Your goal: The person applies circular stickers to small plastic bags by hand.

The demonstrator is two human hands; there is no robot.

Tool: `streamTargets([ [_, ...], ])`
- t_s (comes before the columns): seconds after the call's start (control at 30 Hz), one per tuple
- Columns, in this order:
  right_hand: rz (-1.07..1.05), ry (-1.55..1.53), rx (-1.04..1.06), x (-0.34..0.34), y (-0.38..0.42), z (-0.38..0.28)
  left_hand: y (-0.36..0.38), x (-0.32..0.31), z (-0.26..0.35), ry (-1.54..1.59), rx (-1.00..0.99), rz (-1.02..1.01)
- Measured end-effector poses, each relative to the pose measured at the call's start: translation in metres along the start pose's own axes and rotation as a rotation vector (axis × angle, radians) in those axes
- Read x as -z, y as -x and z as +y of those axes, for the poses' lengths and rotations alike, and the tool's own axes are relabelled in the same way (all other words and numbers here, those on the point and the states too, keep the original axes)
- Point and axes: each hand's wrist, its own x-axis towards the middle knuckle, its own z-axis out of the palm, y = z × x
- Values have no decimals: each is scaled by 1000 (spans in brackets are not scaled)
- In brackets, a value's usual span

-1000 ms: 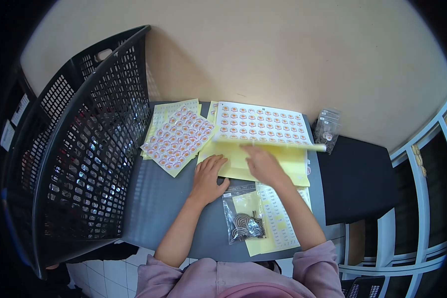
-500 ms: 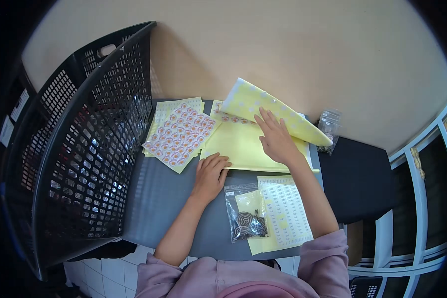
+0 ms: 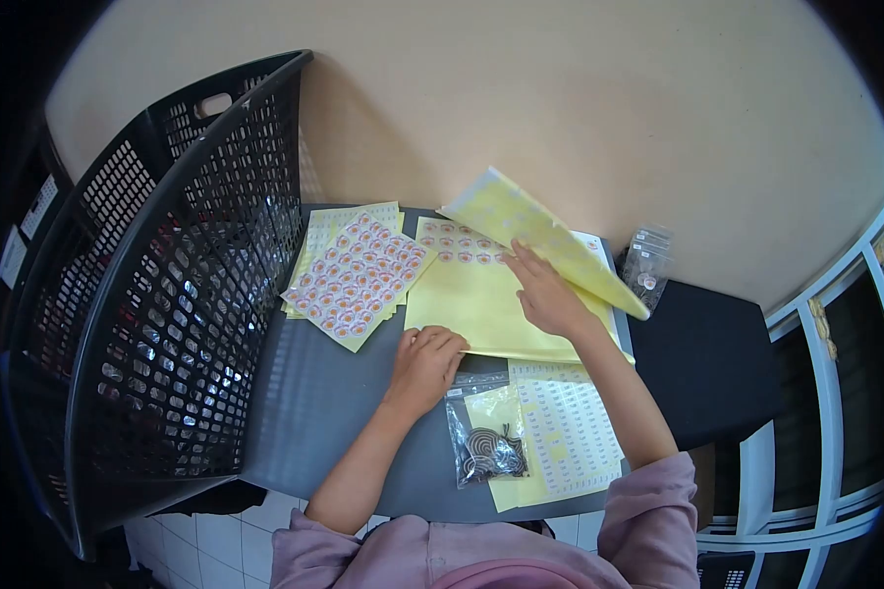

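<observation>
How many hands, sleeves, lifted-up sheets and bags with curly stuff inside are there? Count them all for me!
Left hand and right hand: 2
Left sleeve and right sleeve: 2
Lifted sheet: 1
Curly-stuff bag: 1
Total: 6

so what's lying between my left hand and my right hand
In the head view, a plain yellow stretch of sheet lies between your left hand and right hand.

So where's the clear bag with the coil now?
In the head view, the clear bag lies near the front of the grey table, below and right of the left hand, at the left edge of the nearest printed sheet.
</observation>
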Motion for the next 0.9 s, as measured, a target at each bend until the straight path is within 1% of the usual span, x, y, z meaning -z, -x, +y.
streamTargets([
  [0.03,23,74,-25,3,-2,0,1,0,4,-2,-23,-27],
  [0.1,15,58,-36,7,-5,2,2,-2,11,1,-47,-56],
  [0.17,-26,99,-40,12,-6,2,4,-4,15,10,-127,-96],
  [0.2,-30,98,-42,11,-6,4,6,-5,17,13,-124,-98],
  [0.27,31,20,-21,8,-7,10,8,-7,20,12,-197,-184],
  [0.3,28,23,-23,5,-7,10,9,-8,22,16,-197,-183],
  [0.37,-33,-114,-28,-5,-8,6,11,-10,27,30,-247,-222],
  [0.5,-58,-128,37,-23,-19,-6,12,-10,31,61,-251,-216],
  [0.57,-82,-112,23,-29,-26,-13,11,-8,31,50,-199,-311],
  [0.7,-55,-96,-46,-37,-45,-27,10,-8,28,64,-199,-305],
  [0.77,-78,-55,-72,-37,-53,-33,7,3,29,164,-131,-384],
  [0.8,-98,-14,-105,-38,-56,-35,4,6,25,159,-124,-381],
  [0.87,-99,17,-95,-43,-59,-36,-3,16,14,845,227,-367],
  [0.9,-97,52,-90,-46,-61,-34,-5,17,5,842,233,-363],
])
